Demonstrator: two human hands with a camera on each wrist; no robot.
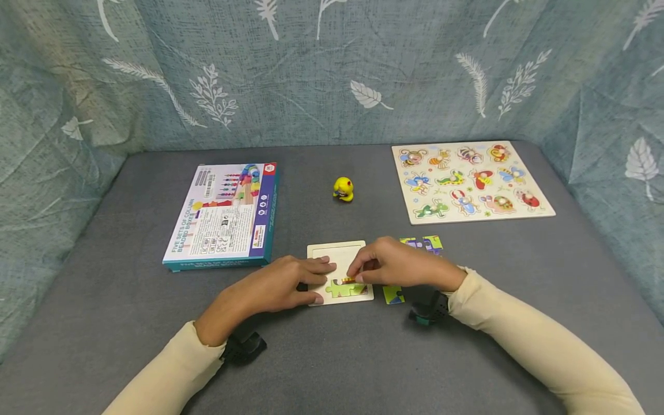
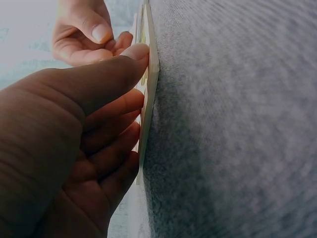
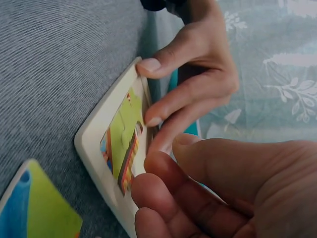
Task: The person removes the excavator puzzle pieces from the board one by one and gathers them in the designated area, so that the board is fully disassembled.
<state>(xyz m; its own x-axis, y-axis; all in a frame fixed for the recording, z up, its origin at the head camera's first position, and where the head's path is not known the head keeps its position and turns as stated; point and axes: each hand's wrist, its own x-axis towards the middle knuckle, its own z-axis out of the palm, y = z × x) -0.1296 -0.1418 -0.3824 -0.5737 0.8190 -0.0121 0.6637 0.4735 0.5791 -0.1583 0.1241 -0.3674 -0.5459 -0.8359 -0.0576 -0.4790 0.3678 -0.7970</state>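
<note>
A small wooden jigsaw tray (image 1: 339, 251) lies on the table with a few joined puzzle pieces (image 1: 343, 289) in its lower part, mostly green with a red and yellow stripe. My left hand (image 1: 282, 283) rests on the tray's left side, fingers extended over it and thumb at the near left corner. Over the pieces, my right hand (image 1: 396, 264) has its fingers bent, fingertips at their upper edge. In the right wrist view nothing shows between the thumb (image 3: 198, 148) and fingers. Loose green and blue piece (image 1: 393, 295) and purple and green pieces (image 1: 427, 244) lie beside the right hand.
A boxed bead set (image 1: 223, 213) lies at left. Behind the tray stands a small yellow toy duck (image 1: 343, 189). An insect peg puzzle board (image 1: 469, 183) lies at the back right. A leaf-patterned curtain (image 1: 332, 75) hangs behind the grey table (image 1: 332, 369).
</note>
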